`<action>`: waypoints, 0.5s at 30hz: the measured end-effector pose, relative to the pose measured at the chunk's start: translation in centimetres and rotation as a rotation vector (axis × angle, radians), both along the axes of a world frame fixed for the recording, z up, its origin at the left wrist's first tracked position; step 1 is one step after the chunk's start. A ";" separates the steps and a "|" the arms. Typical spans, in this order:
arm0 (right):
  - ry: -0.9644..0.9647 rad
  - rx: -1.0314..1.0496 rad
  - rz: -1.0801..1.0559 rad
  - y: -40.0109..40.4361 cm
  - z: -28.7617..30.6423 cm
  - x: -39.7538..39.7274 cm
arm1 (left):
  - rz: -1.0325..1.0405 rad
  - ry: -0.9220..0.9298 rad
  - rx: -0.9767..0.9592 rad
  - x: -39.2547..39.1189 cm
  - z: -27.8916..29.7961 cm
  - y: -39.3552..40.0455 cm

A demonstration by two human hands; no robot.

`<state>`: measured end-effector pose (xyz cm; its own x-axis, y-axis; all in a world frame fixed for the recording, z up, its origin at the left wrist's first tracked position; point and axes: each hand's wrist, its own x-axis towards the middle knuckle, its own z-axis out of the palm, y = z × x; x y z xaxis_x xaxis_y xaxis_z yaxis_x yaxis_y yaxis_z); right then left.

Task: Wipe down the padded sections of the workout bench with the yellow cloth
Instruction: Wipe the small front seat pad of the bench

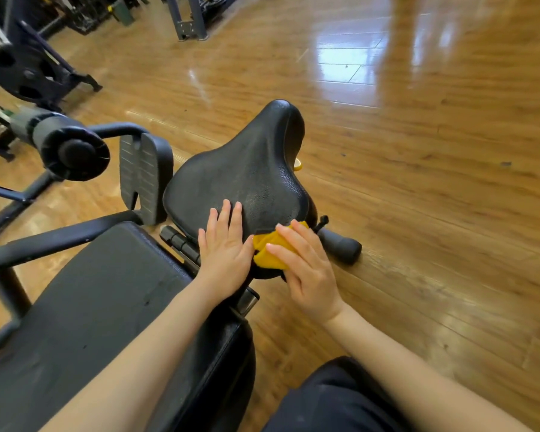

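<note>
Seen from above, looking down along two bare forearms to a black saddle-shaped seat pad (pixel 247 169) at centre frame, narrow nose pointing toward the top, wide rear edge nearest the viewer. Left hand (pixel 225 244) laid flat on the rear left of that pad, fingers straight and together, holding nothing. Right hand (pixel 306 266) just beside it at the pad's rear right edge, fingers lightly curved over a bunched yellow cloth (pixel 270 247), pressing it against the rim where the pad drops away; thumbs of both hands nearly touching. Lower left of frame filled by a long black bench pad (pixel 85 307), separated from the seat by a narrow gap with a hinge. Ribbed footplate (pixel 144 176) close against the seat's left side, foam roller (pixel 66 145) further left. Black handle grip (pixel 340 244) jutting out low on the right, just past the cloth. Glossy wooden floor (pixel 434 151) open across the whole right half. Dark trouser knee (pixel 340 397) at bottom centre.
</note>
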<state>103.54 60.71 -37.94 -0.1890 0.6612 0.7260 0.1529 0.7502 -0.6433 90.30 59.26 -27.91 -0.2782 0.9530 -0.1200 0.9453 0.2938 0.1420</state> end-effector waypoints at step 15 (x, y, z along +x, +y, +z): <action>0.326 -0.903 0.115 8.9 5.2 0.4 | -0.003 -0.041 -0.011 -0.1 0.2 -0.1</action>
